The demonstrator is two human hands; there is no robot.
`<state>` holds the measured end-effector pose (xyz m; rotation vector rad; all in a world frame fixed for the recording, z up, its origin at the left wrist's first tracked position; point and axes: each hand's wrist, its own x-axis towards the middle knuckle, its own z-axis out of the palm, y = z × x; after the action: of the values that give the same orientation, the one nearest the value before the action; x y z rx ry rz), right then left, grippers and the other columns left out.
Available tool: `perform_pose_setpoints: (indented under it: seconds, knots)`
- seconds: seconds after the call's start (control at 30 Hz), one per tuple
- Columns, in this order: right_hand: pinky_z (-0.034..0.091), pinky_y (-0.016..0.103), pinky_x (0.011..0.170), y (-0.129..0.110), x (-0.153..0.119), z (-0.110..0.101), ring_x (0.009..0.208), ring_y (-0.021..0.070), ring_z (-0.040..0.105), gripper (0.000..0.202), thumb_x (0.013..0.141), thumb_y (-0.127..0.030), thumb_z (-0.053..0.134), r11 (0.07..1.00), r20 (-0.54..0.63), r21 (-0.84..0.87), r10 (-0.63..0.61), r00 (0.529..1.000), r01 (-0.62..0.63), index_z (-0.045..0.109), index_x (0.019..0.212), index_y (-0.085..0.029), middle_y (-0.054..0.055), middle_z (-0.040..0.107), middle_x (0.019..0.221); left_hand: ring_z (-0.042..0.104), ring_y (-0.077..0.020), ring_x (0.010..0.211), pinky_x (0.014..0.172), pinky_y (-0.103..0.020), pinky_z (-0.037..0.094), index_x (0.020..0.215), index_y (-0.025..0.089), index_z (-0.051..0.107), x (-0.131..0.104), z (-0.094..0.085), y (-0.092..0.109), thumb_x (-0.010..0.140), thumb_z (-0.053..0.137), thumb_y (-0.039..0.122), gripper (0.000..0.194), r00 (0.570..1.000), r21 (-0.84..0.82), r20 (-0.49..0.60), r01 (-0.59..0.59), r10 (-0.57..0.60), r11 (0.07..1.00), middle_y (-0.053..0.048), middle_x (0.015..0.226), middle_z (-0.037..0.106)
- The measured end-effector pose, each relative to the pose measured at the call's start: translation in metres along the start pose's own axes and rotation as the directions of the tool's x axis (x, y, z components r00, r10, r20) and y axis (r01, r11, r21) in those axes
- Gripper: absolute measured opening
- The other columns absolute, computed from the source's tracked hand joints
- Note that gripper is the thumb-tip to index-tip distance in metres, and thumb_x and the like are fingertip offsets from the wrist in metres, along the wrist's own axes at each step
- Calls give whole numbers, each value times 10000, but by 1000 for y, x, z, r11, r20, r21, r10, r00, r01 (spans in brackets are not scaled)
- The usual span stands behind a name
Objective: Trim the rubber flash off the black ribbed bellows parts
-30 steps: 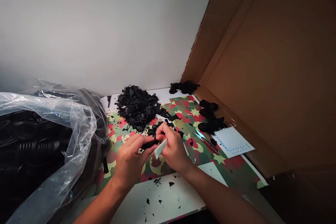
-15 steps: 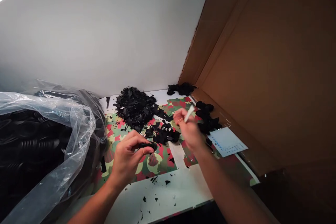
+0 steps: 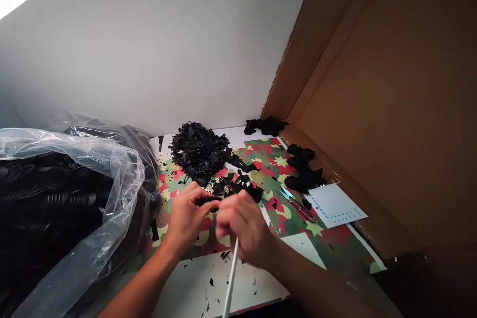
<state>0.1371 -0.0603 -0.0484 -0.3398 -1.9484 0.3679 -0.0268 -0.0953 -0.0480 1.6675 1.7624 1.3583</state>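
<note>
Here | left fingers (image 3: 199,193) pinch one black piece (image 3: 203,200) | right fingers (image 3: 228,216) clench one white stick (image 3: 231,277)

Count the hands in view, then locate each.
2: the left hand pinches a small black piece; the right hand, just beside it, holds a thin white tool.

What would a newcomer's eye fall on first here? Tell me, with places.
Probably the heap of black scraps, dark against the patterned sheet near the pale wall. Next, the big clear bag full of black pieces at the left, its plastic catching the light. Then the two hands in the middle, the left pinching a black piece, the right with a white stick.
</note>
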Motion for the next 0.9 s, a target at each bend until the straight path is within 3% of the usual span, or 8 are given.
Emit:
perform_pose_setpoints:
  seconds: [0.1,0.2,0.27,0.4,0.5,0.57,0.73,0.9]
  knots:
    - [444,308,662,1,3,0,683,159,583,223,958,-94,483,989,4,81,126,992,-126,536,788,-230,1,604,739,583,-137,597,552,-236,428,637,222,759,4,-5,-3,721,821,208,106,999,-17,-4,40,-40,999,21,626,627]
    - [473,296,645,14,10,-1,717,173,604,151,929,-143,570,887,110,173,415,903,-429,611,812,-229,12,629,797,598,-145,611,537,-235,437,705,230,792,4,-7,-1,713,846,240,55,1000,-51,9,5,-5,999,11,667,655]
    - [495,303,678,21,11,-1,757,182,626,99,908,-160,611,841,176,216,467,867,-497,657,858,-232,20,659,845,589,-139,595,518,-228,425,710,227,791,3,-6,2,726,832,211,47,999,-41,12,-43,44,998,12,662,645]
    - [449,321,662,14,4,7,709,179,586,181,909,-137,573,897,106,106,419,902,-429,593,756,-231,20,638,783,559,-123,566,501,-217,401,697,225,782,0,-2,3,753,765,123,118,992,53,7,-123,122,991,25,635,601]
    - [407,347,672,0,-5,11,684,182,559,235,917,-87,478,985,120,-10,170,978,-170,536,742,-233,23,612,734,555,-122,565,514,-217,409,651,220,766,0,-2,0,749,749,99,157,994,101,-18,-102,104,990,30,610,581]
    - [406,345,668,-3,-7,10,671,179,552,216,916,-86,457,997,138,23,70,988,-74,525,778,-237,16,601,724,571,-126,580,527,-219,422,638,215,762,1,-4,-2,741,773,114,145,997,92,-50,-49,54,995,29,608,592]
    - [443,315,652,16,2,-4,726,185,570,231,963,-126,480,911,47,26,411,910,-412,533,768,-238,22,596,788,595,-137,602,519,-229,455,758,234,813,4,-12,-2,721,867,220,67,998,-51,-52,-25,23,998,14,687,658]
    - [525,330,728,25,5,-6,819,199,648,98,927,-160,639,869,109,181,448,887,-461,687,908,-243,35,664,892,671,-152,675,609,-241,540,791,238,810,4,-10,2,762,822,140,103,988,-100,-42,-151,147,983,-2,742,718]
